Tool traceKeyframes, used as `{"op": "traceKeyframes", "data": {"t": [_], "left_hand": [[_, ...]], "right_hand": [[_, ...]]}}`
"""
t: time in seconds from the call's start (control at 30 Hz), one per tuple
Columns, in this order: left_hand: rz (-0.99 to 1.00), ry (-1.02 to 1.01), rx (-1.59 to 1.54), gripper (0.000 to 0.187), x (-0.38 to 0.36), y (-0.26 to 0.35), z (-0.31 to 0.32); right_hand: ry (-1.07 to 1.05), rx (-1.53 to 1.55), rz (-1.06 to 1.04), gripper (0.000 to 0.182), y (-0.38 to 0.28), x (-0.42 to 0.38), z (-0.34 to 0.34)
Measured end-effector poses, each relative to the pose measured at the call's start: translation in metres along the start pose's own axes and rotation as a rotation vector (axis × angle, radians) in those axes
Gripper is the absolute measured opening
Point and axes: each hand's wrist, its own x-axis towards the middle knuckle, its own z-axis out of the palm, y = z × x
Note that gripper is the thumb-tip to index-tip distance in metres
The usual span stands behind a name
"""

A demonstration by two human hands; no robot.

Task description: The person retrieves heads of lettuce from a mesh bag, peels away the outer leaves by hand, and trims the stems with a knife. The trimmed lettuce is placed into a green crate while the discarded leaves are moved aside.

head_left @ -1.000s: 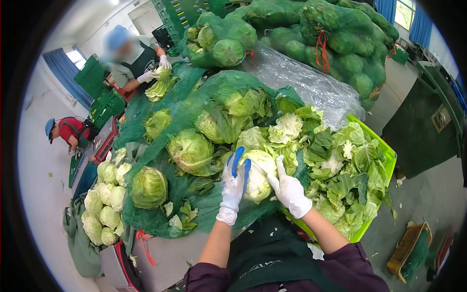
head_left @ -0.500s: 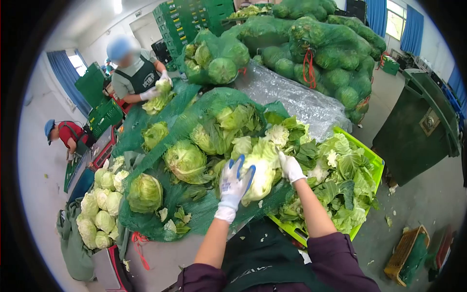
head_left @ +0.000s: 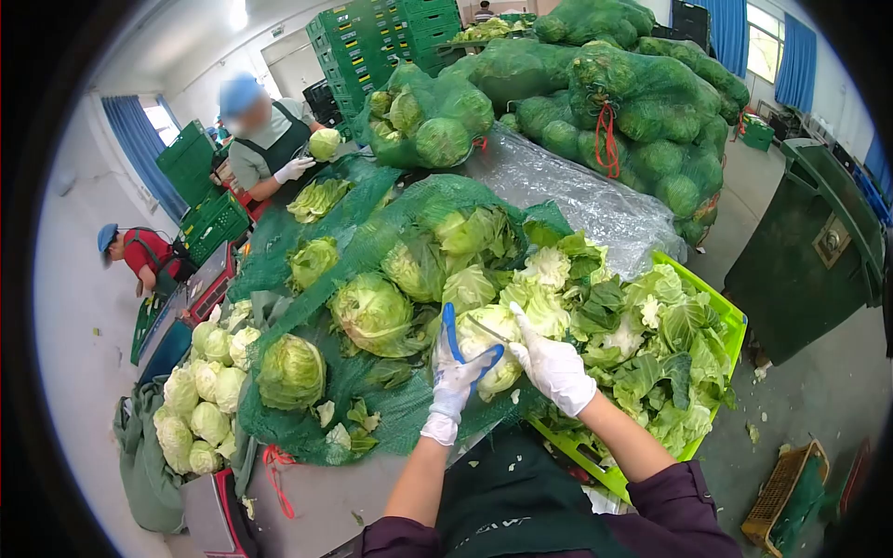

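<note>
My left hand (head_left: 458, 377), in a white glove with blue fingertips, grips a pale, trimmed cabbage (head_left: 490, 342) from its left side, fingers and thumb spread round it. A thin dark blade, seemingly a knife (head_left: 486, 329), lies across the top of this cabbage. Its end runs to my right hand (head_left: 558, 377), which is white-gloved and closed, with the index finger stretched forward; the handle is hidden. Loose pale leaves (head_left: 535, 302) rest just beyond the cabbage. Untrimmed cabbages (head_left: 372, 314) lie to the left on green netting (head_left: 353, 435).
A lime-green crate (head_left: 735, 339) heaped with leaves stands at my right. Trimmed cabbages (head_left: 212, 423) are piled at the left. Full net sacks (head_left: 642, 121) stack up at the back. A green bin (head_left: 791, 270) stands far right; a co-worker (head_left: 270, 139) holds a cabbage across the table.
Outer leaves have come off the cabbage and lie beyond it. My right hand has come nearer and turned, and the blade now shows over the cabbage. The view has shifted slightly.
</note>
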Motion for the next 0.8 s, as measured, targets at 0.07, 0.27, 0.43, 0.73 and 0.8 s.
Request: {"op": "traceKeyframes", "data": {"t": [0.07,0.27,0.43,0.73,0.8], "left_hand": [[0.104,-0.006,0.226,0.102,0.009,-0.003,0.005],[0.093,0.036,0.585,0.097,0.009,0.016,0.017],[0.305,-0.027,0.799,0.091,-0.008,0.017,0.02],[-0.213,0.017,-0.357,0.07,0.009,0.001,-0.016],[-0.194,0.075,-0.331,0.065,0.004,-0.006,-0.012]], "right_hand": [[-0.138,-0.077,0.025,0.067,0.006,0.007,0.001],[-0.084,-0.161,-0.02,0.053,0.007,0.022,0.0],[-0.054,-0.011,0.162,0.04,0.074,0.074,0.024],[0.08,0.404,0.503,0.072,0.043,0.048,0.024],[0.0,0.466,0.476,0.092,0.009,0.015,0.043]]}}
